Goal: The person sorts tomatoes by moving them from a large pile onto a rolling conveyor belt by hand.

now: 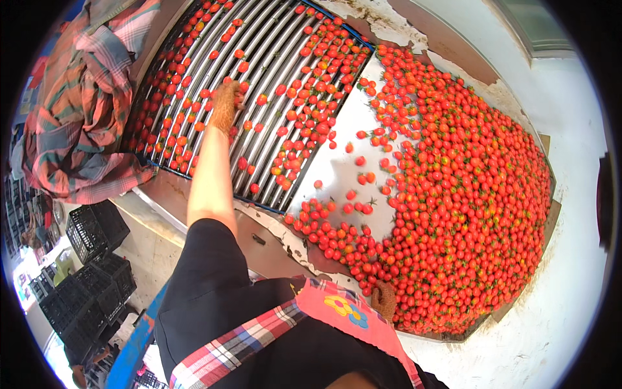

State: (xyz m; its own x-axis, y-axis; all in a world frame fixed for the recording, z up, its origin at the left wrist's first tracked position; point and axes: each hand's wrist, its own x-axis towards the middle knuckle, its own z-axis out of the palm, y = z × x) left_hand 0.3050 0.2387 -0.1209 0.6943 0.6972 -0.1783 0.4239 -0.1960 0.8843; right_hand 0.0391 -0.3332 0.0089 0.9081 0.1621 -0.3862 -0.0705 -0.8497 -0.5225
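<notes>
My left hand (225, 106), in a brown mesh glove, reaches over a metal roller conveyor (263, 78) on which many small red tomatoes are scattered. Its fingers are bent down at a few tomatoes; whether they grip one cannot be made out. My right hand (384, 300), gloved alike, rests at the near edge of a large heap of cherry tomatoes (461, 209), partly hidden by the pink apron front; its fingers are not clear. Between heap and rollers lies a sloping sheet-metal plate (335, 170) with loose tomatoes on it.
A plaid cloth (87, 112) is bunched over the conveyor's left side. Black plastic crates (97, 228) stand stacked on the floor at lower left, near a blue rail (131, 345). Part of another person shows at the bottom left. A white wall (578, 146) borders the heap.
</notes>
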